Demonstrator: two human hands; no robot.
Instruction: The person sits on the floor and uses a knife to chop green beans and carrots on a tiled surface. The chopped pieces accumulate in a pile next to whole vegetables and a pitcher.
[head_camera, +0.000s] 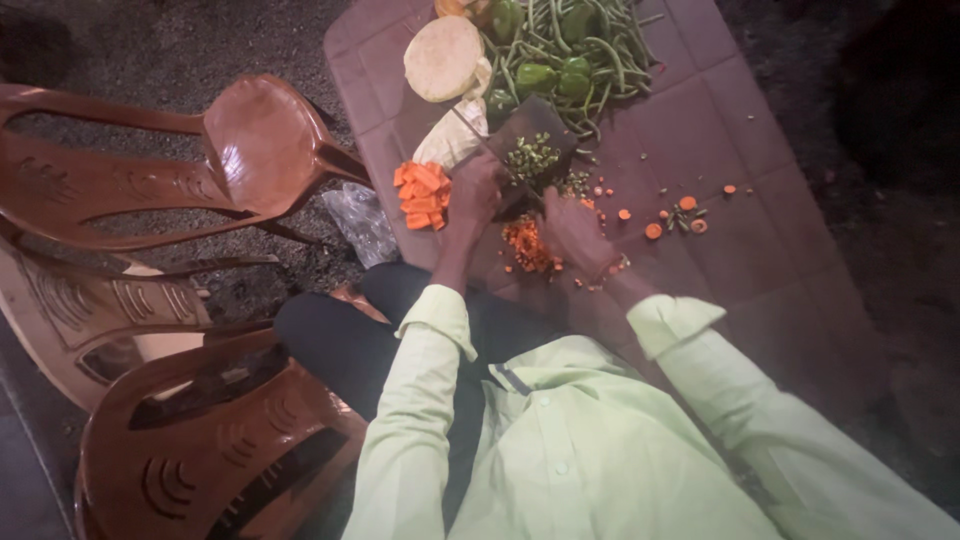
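Past the pale green shirt (590, 440), the right hand (578, 232) grips a knife (500, 165) while the left hand (476, 192) is closed on the dark cutting board (530, 150) of chopped beans, diced carrot (527, 245) just near, carrot sticks (423, 195) left, whole green beans (600, 50) far and uncut.

Both hands (520, 215) at chopping board (535, 150), carrot sticks (422, 195), green beans (590, 60)

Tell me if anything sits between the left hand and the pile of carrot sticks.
Nothing visible does. The left hand rests at the edge of the dark cutting board, and the carrot sticks lie right beside it on the brown table, with no object in the gap.
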